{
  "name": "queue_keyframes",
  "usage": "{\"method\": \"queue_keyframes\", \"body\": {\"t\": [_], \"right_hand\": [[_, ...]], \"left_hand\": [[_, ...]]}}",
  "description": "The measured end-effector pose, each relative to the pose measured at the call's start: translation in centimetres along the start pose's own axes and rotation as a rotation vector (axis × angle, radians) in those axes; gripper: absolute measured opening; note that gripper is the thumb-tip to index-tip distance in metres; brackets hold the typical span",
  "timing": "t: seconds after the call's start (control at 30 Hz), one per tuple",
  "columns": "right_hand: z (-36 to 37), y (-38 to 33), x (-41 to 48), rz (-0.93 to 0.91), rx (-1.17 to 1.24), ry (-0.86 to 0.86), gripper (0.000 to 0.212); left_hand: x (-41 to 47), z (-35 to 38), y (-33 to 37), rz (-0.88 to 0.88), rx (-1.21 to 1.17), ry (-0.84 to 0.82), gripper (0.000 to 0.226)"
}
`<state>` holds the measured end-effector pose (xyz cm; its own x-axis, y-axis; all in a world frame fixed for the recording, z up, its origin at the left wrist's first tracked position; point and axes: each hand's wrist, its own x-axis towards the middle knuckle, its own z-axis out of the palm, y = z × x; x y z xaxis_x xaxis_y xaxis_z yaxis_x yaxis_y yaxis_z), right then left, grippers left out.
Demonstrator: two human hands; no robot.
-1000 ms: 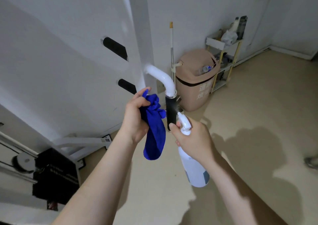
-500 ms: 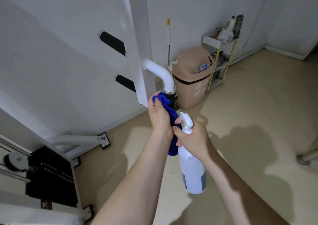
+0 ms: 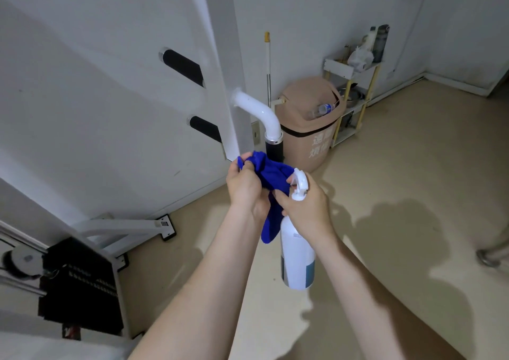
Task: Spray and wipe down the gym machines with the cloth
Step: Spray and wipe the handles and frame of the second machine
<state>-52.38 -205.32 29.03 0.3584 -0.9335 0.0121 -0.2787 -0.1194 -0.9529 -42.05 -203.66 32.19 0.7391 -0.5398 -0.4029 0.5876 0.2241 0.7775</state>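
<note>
A white gym machine post [image 3: 220,56] carries a curved white handle bar [image 3: 259,111] ending in a black grip [image 3: 274,149]. My left hand [image 3: 246,187] grips a blue cloth [image 3: 271,178] bunched just below that black grip; the cloth's tail hangs down between my hands. Whether the cloth touches the grip, I cannot tell. My right hand [image 3: 305,208] holds a white spray bottle [image 3: 297,255] by its neck, with the nozzle up next to the cloth.
Two more black grips [image 3: 183,66] [image 3: 205,128] stick out left of the post. A tan bin [image 3: 311,122], a mop handle [image 3: 267,67] and a small shelf rack [image 3: 354,84] stand by the wall. A black weight stack [image 3: 80,285] sits lower left. Beige floor stretches right.
My left hand carried the cloth from left of the black grip onto it, then slid down to its lower end. The spray bottle stayed close beside it.
</note>
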Motion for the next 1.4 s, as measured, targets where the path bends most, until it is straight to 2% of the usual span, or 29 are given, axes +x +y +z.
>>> {"method": "queue_keyframes", "body": {"t": [0.1, 0.2, 0.3, 0.4, 0.47, 0.57, 0.67, 0.77, 0.87, 0.93, 1.0, 1.13, 1.2, 1.3, 1.4], "right_hand": [[-0.1, -0.8, 0.6, -0.076, -0.004, -0.015, 0.022], [-1.1, -2.8, 1.3, -0.2, -0.049, 0.087, 0.02], [-2.3, -5.1, 2.5, -0.304, -0.107, 0.091, 0.016], [-2.7, -6.1, 3.5, -0.367, -0.223, 0.057, 0.013], [-2.9, -6.1, 4.2, -0.337, -0.132, -0.016, 0.011], [-2.8, -5.4, 5.3, -0.213, 0.015, -0.177, 0.015], [-2.1, -4.1, 5.9, -0.048, 0.173, -0.229, 0.017], [-1.4, -2.9, 6.3, -0.034, 0.18, -0.277, 0.019], [-1.0, -2.2, 6.5, -0.072, 0.075, -0.351, 0.008], [-0.5, -1.2, 6.5, -0.035, 0.011, -0.349, 0.007], [0.0, 0.1, 6.1, 0.003, -0.092, -0.336, 0.011], [0.5, 1.7, 5.3, 0.001, -0.163, -0.277, 0.007], [-0.1, 0.4, 5.0, -0.05, -0.111, -0.206, 0.008], [-1.8, -4.0, 5.0, -0.231, -0.001, -0.096, 0.014], [-2.9, -7.7, 5.4, -0.356, 0.059, -0.088, 0.008]], "left_hand": [[-0.7, -0.4, 0.9, 0.019, 0.012, -0.064, 0.027], [-0.6, -0.8, 2.0, 0.14, 0.021, -0.098, 0.03], [-0.1, -1.1, 2.6, 0.293, 0.077, -0.049, 0.032], [0.1, -1.2, 1.6, 0.398, 0.223, 0.039, 0.022], [0.3, -1.0, 1.2, 0.443, 0.263, 0.12, 0.015], [0.4, -0.8, 0.8, 0.462, 0.287, 0.157, 0.023], [-1.0, -1.2, 0.1, 0.447, 0.27, -0.003, 0.013], [-2.6, -1.1, -0.9, 0.467, 0.288, -0.25, 0.027], [-2.2, -1.7, -2.2, 0.598, 0.427, -0.244, 0.026], [-1.4, -3.3, -4.0, 0.556, 0.474, -0.174, 0.031], [-0.6, -4.9, -5.7, 0.431, 0.501, -0.11, 0.036], [0.9, -5.6, -6.1, 0.25, 0.593, -0.069, 0.033], [1.0, -5.5, -4.8, 0.33, 0.62, -0.056, 0.032], [-0.2, -3.8, -0.5, 0.609, 0.552, -0.116, 0.032], [-0.5, -1.5, 3.7, 0.782, 0.466, -0.171, 0.03]]}}
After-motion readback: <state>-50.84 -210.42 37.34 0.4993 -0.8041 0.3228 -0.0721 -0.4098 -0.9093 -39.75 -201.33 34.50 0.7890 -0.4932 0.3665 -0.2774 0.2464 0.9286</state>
